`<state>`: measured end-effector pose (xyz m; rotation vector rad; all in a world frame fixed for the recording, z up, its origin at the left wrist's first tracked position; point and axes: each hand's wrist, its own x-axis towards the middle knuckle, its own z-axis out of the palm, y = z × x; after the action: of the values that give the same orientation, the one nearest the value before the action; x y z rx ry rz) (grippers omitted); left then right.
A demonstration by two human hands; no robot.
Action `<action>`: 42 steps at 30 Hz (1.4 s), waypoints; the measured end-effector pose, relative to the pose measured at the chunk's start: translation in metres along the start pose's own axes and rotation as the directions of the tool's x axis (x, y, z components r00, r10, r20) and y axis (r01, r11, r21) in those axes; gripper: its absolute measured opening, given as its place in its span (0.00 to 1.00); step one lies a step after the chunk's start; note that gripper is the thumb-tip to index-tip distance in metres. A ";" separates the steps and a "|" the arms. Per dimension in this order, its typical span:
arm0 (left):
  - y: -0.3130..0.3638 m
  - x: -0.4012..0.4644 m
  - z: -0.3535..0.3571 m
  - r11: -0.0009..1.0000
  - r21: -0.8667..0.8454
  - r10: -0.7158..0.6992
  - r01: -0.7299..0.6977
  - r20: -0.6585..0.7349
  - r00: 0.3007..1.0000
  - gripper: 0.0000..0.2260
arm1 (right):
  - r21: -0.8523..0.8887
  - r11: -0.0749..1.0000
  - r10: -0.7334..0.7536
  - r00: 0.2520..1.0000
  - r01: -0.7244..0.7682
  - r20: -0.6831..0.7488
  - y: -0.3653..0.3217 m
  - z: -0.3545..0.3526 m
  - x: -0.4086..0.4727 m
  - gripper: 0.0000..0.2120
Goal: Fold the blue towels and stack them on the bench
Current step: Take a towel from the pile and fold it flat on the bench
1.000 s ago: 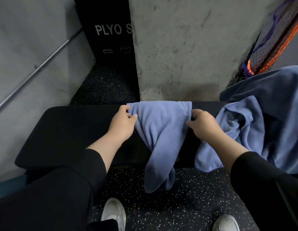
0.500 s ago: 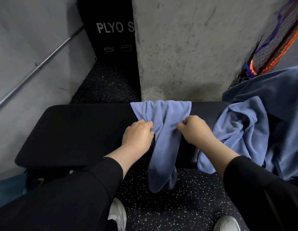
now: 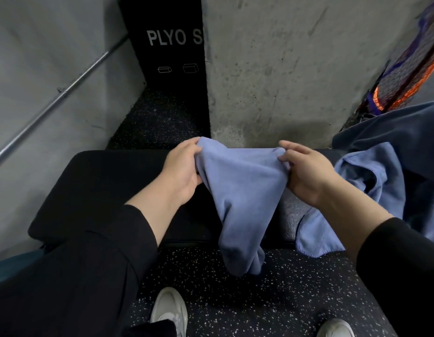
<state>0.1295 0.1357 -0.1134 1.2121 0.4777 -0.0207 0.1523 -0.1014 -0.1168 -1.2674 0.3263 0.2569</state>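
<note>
Two hands, left hand (image 3: 180, 171) and right hand (image 3: 305, 171), pinching a blue towel (image 3: 242, 198) by its top corners, hanging over the black bench (image 3: 101, 186), loose towels (image 3: 381, 181) crowding the right end, white shoes (image 3: 169, 310) below.

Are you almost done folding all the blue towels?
Not nearly. Done: nothing shows folded or stacked on the bench yet. In hand: the left hand and right hand each pinch a top corner of one towel, which hangs over the bench's front edge. Left: fold this one, then the crumpled heap on the right end, and stack them all.
</note>
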 end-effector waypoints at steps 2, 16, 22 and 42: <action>0.010 0.003 -0.004 0.996 -0.085 0.034 -0.038 -0.047 0.998 0.19 | -0.099 0.992 -0.090 0.992 0.081 -0.090 -0.007 -0.003 0.004 0.15; -0.048 -0.009 -0.013 0.118 0.963 0.107 -0.244 0.232 0.967 0.11 | -0.831 0.554 0.055 0.995 0.038 0.083 0.033 0.003 -0.010 0.19; -0.057 -0.012 0.003 0.059 0.968 0.106 -0.245 0.238 0.965 0.11 | -0.950 0.300 -0.057 0.995 0.090 0.077 0.050 0.018 -0.014 0.18; -0.002 -0.030 -0.005 0.791 0.561 0.358 -0.243 -0.102 0.928 0.06 | -0.009 0.999 0.037 0.994 -0.037 0.102 -0.014 -0.003 -0.034 0.16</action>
<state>0.0997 0.1323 -0.1058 1.8568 0.4635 0.2652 0.1256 -0.1085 -0.0921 -1.2511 0.2617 0.3533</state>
